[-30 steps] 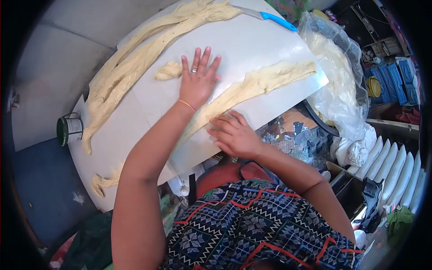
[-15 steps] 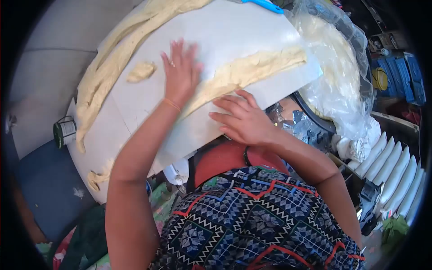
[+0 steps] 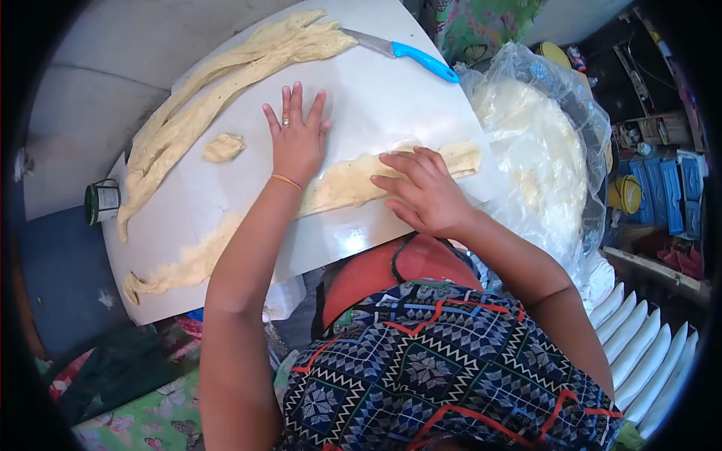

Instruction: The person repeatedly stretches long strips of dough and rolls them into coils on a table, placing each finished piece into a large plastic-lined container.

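Note:
A long flattened strip of dough [image 3: 342, 185] runs across the near side of the white tabletop [image 3: 353, 120], passing behind my left forearm. My left hand [image 3: 298, 135] is spread flat on the table just beyond the strip, a ring on one finger. Over the strip's right part lies my right hand [image 3: 425, 188], fingers stretched and slightly apart, touching or just above the dough. A small dough lump [image 3: 224, 147] sits left of my left hand. Thick folded dough lengths [image 3: 218, 94] lie along the far left edge. Neither hand grips anything.
A knife with a blue handle [image 3: 425, 62] lies at the far edge, its blade against the dough. To the right, a large dough mass sits under a clear plastic sheet [image 3: 594, 113]. A small dark green can [image 3: 102, 201] stands by the left edge.
The view has shifted, bringing the whole knife into sight. My right hand has moved from the strip's near edge onto the dough. My left hand, blurred before, now rests still.

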Demonstrator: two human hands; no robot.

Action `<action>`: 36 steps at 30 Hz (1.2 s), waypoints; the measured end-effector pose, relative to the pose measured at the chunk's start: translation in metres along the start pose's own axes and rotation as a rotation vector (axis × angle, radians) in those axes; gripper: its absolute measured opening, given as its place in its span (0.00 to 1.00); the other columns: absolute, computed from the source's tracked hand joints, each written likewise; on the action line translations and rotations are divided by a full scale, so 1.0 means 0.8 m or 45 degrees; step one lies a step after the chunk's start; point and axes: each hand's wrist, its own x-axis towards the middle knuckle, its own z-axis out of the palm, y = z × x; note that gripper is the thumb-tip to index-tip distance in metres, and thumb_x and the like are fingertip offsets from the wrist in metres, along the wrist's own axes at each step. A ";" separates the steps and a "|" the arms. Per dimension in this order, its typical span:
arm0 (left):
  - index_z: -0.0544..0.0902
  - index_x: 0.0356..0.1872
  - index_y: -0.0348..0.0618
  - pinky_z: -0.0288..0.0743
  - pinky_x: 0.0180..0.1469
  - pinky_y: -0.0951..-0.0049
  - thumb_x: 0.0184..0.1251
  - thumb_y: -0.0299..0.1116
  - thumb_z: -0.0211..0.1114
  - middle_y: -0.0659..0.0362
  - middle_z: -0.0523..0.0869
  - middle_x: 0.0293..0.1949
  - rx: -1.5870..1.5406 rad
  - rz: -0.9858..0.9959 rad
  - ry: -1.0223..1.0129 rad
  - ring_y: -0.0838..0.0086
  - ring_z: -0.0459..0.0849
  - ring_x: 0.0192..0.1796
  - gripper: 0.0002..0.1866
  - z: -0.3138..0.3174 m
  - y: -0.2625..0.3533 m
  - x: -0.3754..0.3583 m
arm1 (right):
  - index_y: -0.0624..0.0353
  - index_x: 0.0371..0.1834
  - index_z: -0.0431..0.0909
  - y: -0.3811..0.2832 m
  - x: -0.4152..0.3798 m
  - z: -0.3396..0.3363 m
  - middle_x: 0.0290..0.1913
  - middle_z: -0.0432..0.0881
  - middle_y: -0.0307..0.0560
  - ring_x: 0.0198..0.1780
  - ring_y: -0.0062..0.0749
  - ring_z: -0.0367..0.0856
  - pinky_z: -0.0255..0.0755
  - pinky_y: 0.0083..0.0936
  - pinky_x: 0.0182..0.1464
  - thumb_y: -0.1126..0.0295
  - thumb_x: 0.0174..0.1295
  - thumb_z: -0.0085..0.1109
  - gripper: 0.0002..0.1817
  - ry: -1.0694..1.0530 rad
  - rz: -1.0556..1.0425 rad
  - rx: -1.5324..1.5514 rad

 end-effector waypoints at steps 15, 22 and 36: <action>0.68 0.68 0.50 0.37 0.74 0.40 0.73 0.39 0.52 0.46 0.57 0.73 -0.374 0.058 -0.019 0.52 0.49 0.77 0.24 -0.002 0.076 0.084 | 0.52 0.57 0.76 0.097 -0.049 -0.074 0.62 0.71 0.51 0.61 0.46 0.68 0.58 0.43 0.63 0.69 0.58 0.61 0.21 0.328 0.409 -0.133; 0.64 0.71 0.55 0.40 0.74 0.40 0.69 0.44 0.57 0.48 0.54 0.75 -0.313 0.313 0.004 0.55 0.49 0.78 0.30 0.027 0.164 0.117 | 0.53 0.58 0.76 0.108 -0.059 -0.077 0.63 0.71 0.52 0.61 0.47 0.68 0.58 0.41 0.63 0.68 0.60 0.60 0.21 0.427 0.545 -0.096; 0.78 0.57 0.45 0.65 0.62 0.53 0.63 0.36 0.61 0.52 0.78 0.55 -0.406 0.478 0.010 0.58 0.75 0.60 0.21 -0.005 0.192 0.118 | 0.55 0.56 0.77 0.146 -0.078 -0.108 0.59 0.75 0.51 0.60 0.47 0.72 0.64 0.40 0.61 0.71 0.59 0.60 0.20 0.241 0.536 0.037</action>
